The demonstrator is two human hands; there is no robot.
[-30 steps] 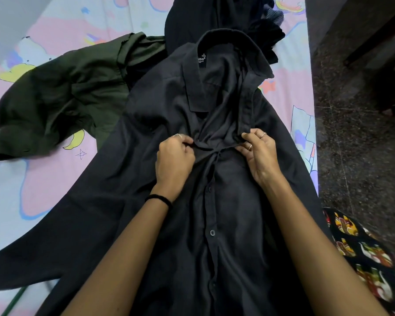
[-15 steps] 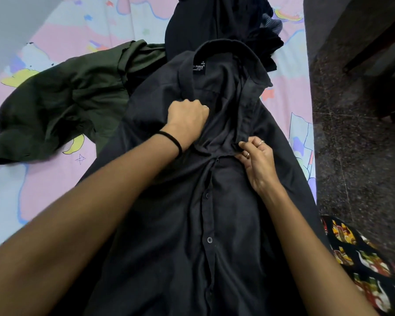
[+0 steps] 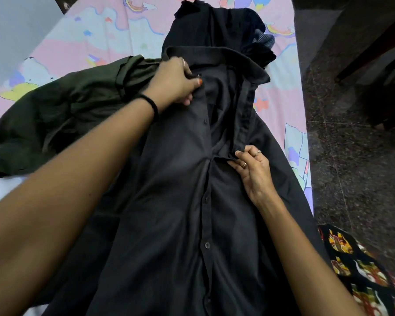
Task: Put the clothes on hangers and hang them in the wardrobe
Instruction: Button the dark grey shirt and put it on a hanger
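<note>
The black shirt (image 3: 169,213) lies flat on the bed (image 3: 82,42). The left hand (image 3: 173,82) has moved up from the chest and now grabs the collar. The right hand (image 3: 252,172) still pinches the shirt's front edge.

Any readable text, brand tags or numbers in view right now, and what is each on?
No legible text.
Neck label on the black shirt: mostly covered by the left hand; only a dark corner shows, unreadable.
Bedsheet: cartoon shapes only, no words.
Patterned cloth: pictures, no lettering.
</note>
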